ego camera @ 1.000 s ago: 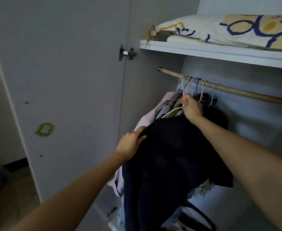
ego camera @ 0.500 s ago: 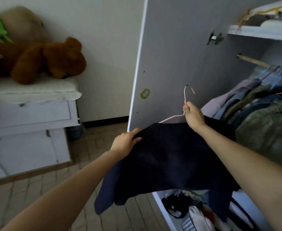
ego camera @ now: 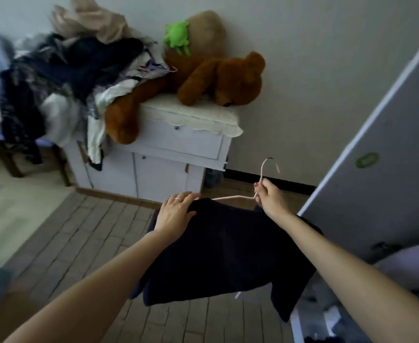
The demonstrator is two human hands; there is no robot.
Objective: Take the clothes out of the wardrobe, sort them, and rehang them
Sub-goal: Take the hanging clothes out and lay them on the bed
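Observation:
A dark navy garment (ego camera: 218, 253) hangs on a pale pink hanger (ego camera: 265, 169) in front of me, away from the wardrobe. My right hand (ego camera: 269, 196) grips the hanger just under its hook. My left hand (ego camera: 176, 212) lies on the garment's left shoulder with its fingers curled over the edge. A heap of removed clothes (ego camera: 62, 78) covers a chair at the upper left. The open wardrobe door (ego camera: 381, 181) stands at the right; the rail is out of view.
A white cabinet (ego camera: 163, 154) stands against the wall, topped with a brown teddy bear (ego camera: 218, 80), a green soft toy (ego camera: 177, 37) and a tan plush. Tiled floor (ego camera: 79, 238) lies between me and the cabinet. Loose items sit in the wardrobe's bottom (ego camera: 327, 320) at lower right.
The navy garment on its hanger came off the wardrobe rail and moved left, out into the room. My view swung left from the wardrobe to the cabinet and clothes heap.

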